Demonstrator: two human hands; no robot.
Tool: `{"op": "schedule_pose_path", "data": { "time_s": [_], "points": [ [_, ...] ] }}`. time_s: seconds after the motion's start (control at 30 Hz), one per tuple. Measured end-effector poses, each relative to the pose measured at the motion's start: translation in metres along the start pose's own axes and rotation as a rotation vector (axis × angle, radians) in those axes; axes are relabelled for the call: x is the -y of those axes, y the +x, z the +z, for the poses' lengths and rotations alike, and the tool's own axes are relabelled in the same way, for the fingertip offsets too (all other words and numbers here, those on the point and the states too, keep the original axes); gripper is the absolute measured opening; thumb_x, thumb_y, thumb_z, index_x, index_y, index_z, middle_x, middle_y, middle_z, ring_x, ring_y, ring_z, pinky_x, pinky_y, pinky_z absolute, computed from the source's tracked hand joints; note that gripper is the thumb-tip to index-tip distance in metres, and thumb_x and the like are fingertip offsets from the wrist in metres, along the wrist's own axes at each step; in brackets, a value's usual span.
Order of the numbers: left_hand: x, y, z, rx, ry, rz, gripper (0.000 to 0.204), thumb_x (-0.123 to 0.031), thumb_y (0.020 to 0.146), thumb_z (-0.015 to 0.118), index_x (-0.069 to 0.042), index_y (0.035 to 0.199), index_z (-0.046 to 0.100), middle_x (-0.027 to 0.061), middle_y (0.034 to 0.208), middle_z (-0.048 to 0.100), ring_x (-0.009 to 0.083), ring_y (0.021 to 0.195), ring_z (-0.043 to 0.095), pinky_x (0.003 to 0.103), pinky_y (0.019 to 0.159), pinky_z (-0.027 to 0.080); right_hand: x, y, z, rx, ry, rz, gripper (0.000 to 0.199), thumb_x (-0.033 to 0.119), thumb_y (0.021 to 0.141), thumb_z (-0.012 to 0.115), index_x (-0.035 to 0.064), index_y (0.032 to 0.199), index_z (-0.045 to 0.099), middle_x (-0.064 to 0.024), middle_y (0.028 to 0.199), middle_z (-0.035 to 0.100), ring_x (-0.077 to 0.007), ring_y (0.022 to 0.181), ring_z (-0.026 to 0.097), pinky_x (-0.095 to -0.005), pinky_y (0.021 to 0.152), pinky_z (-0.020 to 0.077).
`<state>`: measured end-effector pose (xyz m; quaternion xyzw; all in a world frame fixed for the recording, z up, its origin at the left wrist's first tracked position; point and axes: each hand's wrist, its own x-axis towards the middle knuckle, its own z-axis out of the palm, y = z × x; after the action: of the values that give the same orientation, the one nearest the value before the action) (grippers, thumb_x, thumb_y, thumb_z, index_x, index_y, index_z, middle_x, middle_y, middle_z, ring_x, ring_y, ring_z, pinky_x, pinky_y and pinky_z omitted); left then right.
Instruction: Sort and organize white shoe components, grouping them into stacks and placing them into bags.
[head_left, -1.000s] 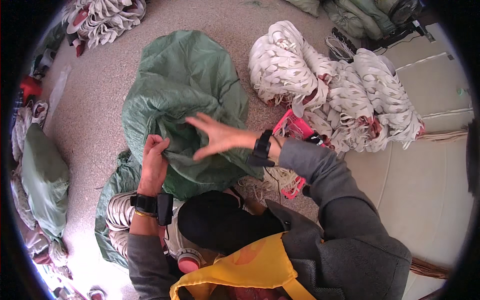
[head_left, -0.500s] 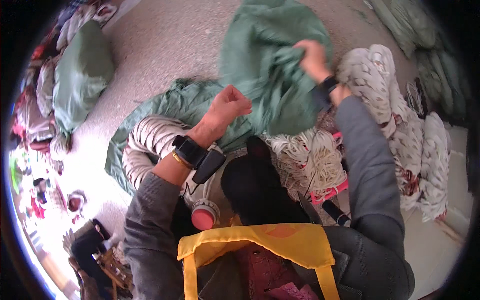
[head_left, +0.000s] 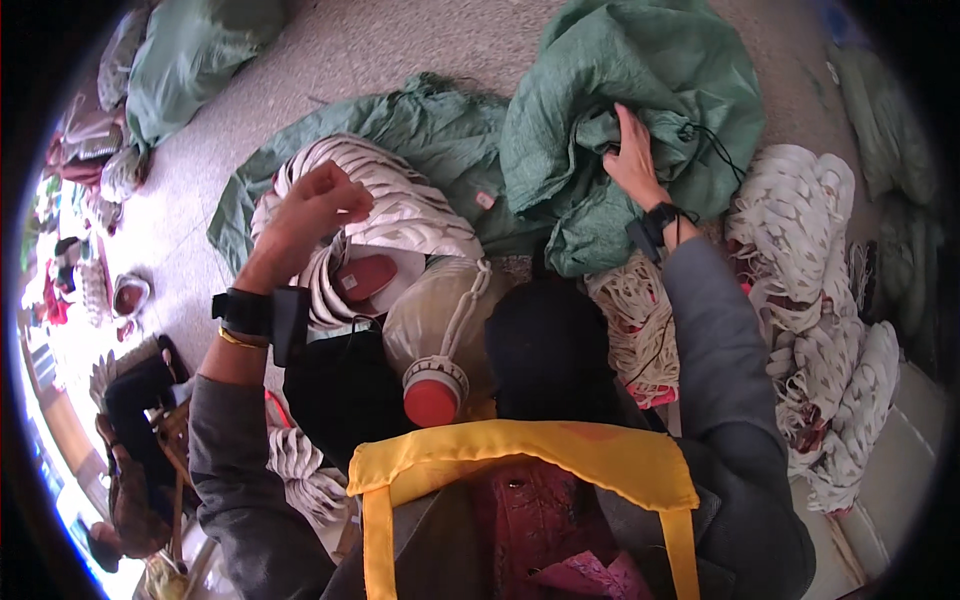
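Note:
My right hand (head_left: 635, 165) grips a fold of a bunched green woven sack (head_left: 665, 75), thumb and fingers pressed into the cloth; a dark cord lies on it. My left hand (head_left: 312, 212) hovers over a thick curved bundle of nested white pieces (head_left: 410, 195), its fingers curled together. Whatever that hand may hold is too small or hidden to see. A reddish-brown, sole-shaped piece (head_left: 367, 277) shows at the bundle's near end. More green sack cloth (head_left: 440, 115) is spread flat beneath and behind the bundle. Closest to me stands a translucent bottle (head_left: 445, 310) with a red cap.
Tangled white cords (head_left: 640, 325) lie right of my dark-clothed knee (head_left: 548, 345). Farther right are stacked white bundles (head_left: 795, 235). A full green sack (head_left: 195, 60) sits far left, and a seated person (head_left: 135, 430) is at the lower left.
My left hand has moved left, from beside the sack to above the white bundle, uncovering more of it. The right hand stays at the bunched sack. The whole view has shifted too.

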<state>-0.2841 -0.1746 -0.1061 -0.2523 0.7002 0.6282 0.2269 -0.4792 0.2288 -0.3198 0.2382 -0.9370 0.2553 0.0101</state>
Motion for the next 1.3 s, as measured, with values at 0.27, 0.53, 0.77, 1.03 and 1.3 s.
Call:
{"op": "schedule_pose_path", "data": {
  "time_s": [0.27,0.53,0.77,1.03,1.3],
  "points": [
    [0.024,-0.023,-0.059,-0.086,-0.185,-0.009,0.014,-0.02,0.099,0.055,-0.008,0.093,0.054,0.0059,0.1,0.065,0.013,0.097,0.061,0.028,0.092,0.048,0.028,-0.043,0.009,0.363,-0.563,-0.231,0.07,0.009,0.075,0.068,0.028,0.139,0.047,-0.012,0.158,0.015,-0.0515,0.138,0.02,-0.0654,0.108,0.0255],
    [0.116,-0.084,-0.129,-0.415,-0.155,-0.105,0.016,-0.018,0.097,0.056,-0.002,0.098,0.057,0.0092,0.098,0.065,0.0161,0.094,0.063,0.031,0.091,0.049,0.001,0.01,0.042,0.53,-0.95,-0.08,0.045,0.006,0.079,0.061,0.0141,0.123,0.062,-0.0158,0.14,0.042,-0.0478,0.138,0.023,-0.062,0.107,0.0297],
    [0.182,-0.098,-0.094,-0.458,0.028,-0.191,0.036,-0.034,0.085,0.074,-0.005,0.095,0.055,0.0054,0.092,0.061,0.0142,0.088,0.058,0.03,0.08,0.048,-0.029,0.037,0.026,0.518,-0.876,-0.069,0.053,0.005,0.077,0.067,0.0167,0.127,0.057,-0.0147,0.145,0.036,-0.0483,0.137,0.023,-0.0601,0.107,0.0324],
    [0.221,-0.052,-0.058,-0.736,0.805,-0.046,0.074,-0.042,0.066,0.085,-0.002,0.112,0.044,0.0189,0.108,0.048,0.0356,0.104,0.047,0.044,0.091,0.042,0.046,0.042,-0.022,0.793,-0.699,-0.148,0.055,0.008,0.072,0.073,0.0149,0.125,0.06,-0.0161,0.135,0.045,-0.0462,0.122,0.045,-0.052,0.092,0.0493],
    [0.228,-0.046,-0.042,-0.842,0.959,0.025,0.083,-0.038,0.06,0.084,0.002,0.122,0.045,0.0254,0.114,0.045,0.0415,0.109,0.042,0.048,0.096,0.036,0.144,0.036,0.029,0.598,-0.025,-0.443,0.032,0.014,0.08,0.068,-0.0019,0.107,0.066,-0.0241,0.1,0.065,-0.0415,0.098,0.061,-0.0471,0.088,0.0487]
  ]
}}
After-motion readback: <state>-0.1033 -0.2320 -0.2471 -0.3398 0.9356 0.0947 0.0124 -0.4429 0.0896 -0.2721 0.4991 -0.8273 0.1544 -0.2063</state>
